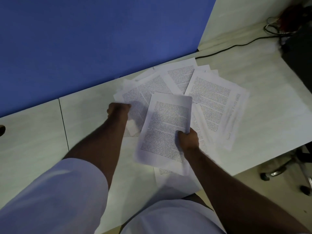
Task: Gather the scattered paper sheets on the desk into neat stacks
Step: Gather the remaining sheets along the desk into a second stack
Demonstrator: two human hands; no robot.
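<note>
Printed paper sheets [212, 98] lie scattered and overlapping on the pale desk [91, 119], fanned out toward the blue partition. My right hand [188, 138] grips a small bundle of sheets [166, 125] by its right edge and holds it lifted above the pile, its top corner curling. My left hand [118, 109] is curled at the left edge of the pile and pinches a sheet [135, 98] that still lies on the desk. Another sheet [173, 179] pokes out under the held bundle near the desk's front edge.
A blue partition [84, 39] runs along the desk's far side. A black cable [236, 46] trails across the back right toward a dark device [298, 48]. An office chair's base [287, 168] stands on the floor to the right. A seam [63, 122] divides the desk at left.
</note>
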